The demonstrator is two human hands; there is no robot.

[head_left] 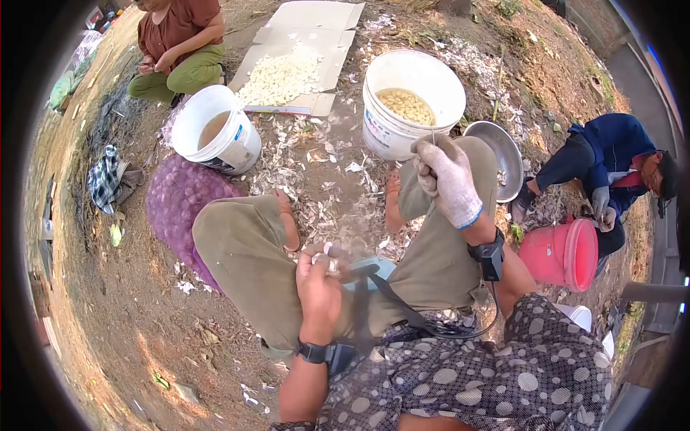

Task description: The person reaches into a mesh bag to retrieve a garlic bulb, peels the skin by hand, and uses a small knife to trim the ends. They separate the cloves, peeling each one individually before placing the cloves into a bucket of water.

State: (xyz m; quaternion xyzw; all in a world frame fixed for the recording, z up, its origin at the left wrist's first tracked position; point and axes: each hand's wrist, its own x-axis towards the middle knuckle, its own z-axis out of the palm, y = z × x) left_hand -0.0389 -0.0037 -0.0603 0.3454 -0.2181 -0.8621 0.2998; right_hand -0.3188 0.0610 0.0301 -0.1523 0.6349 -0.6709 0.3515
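My left hand (320, 287) is bare and curled above my lap, with whitish garlic cloves (332, 264) showing at its fingers. A worn white glove covers my right hand (449, 176), raised over my right knee close to a white bucket (375, 133). Its fingers are pinched together; a thin sliver shows at their tips, too small to name. Peeled garlic cloves (406, 106) lie in liquid inside that bucket. Between my legs is a light blue object (377, 269), partly hidden by a dark strap.
A second white bucket (248, 147) holds cloudy liquid, beside a purple mesh sack of bulbs (183, 194). Cloves lie on cardboard (305, 18). A metal bowl (512, 154) and pink bucket (550, 251) stand right. One person (187, 39) squats back left; another (611, 154) sits right.
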